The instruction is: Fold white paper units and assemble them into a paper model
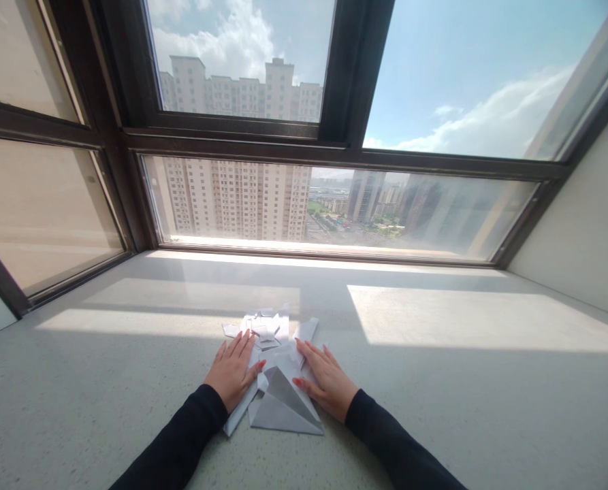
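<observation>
Sunlit window ledge [436, 381] overlooking tower blocks. Left hand [232, 371] and right hand [327, 381] lie flat, fingers spread, grasping nothing, pressing folded white paper [283, 405] between them; even, firm pressure would likely sharpen its creases. Paper scraps [265, 328] lie beyond.

- Hard daylight enters through the dark-framed glass window [334, 197] at twelve o'clock.
- Sunlit patches on the pale speckled stone sill [461, 320]; shadow covers six o'clock.
- Frame lines bow outward towards the edges.

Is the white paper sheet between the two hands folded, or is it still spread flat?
Folded. The white paper sheet forms a triangle with a raised, shaded flap; left hand and right hand press flat beside it.
</observation>
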Available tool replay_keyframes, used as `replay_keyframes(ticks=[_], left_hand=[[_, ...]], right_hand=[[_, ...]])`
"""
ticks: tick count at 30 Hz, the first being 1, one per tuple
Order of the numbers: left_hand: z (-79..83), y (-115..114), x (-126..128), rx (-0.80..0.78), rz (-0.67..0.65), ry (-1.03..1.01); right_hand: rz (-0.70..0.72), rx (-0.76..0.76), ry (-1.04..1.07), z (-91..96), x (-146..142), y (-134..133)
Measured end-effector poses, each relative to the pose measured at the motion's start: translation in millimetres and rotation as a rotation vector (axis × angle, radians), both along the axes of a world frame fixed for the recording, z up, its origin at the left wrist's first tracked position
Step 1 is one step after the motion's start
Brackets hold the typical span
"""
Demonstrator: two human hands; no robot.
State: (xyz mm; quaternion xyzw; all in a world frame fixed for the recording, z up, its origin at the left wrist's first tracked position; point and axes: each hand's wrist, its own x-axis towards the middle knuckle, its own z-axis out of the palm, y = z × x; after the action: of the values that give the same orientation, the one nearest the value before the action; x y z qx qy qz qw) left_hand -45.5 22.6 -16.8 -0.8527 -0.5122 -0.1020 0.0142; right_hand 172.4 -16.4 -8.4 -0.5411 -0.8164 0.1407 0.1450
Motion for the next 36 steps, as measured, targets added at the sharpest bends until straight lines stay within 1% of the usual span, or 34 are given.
replay_keyframes(ticks=[11,19,27,31,36], left_hand=[[-10.8,4,-4,0.092,-0.038,-0.059],[-5.5,1,-2,0.054,-0.015,-0.024],[-4.6,1,-1,0.029,-0.01,-0.026],[-4.4,1,-1,0.024,-0.001,-0.022],[-2.7,0,0,0.007,0.003,-0.008]], right_hand=[[-0.001,0.006,-0.007,0.6,0,0],[-0.003,0.004,0.0,0.4,0,0],[0.003,0.05,0.026,-1.4,0,1],[-0.004,0.042,0.063,-0.7,1,2],[-0.001,0.037,0.061,-0.3,1,1]])
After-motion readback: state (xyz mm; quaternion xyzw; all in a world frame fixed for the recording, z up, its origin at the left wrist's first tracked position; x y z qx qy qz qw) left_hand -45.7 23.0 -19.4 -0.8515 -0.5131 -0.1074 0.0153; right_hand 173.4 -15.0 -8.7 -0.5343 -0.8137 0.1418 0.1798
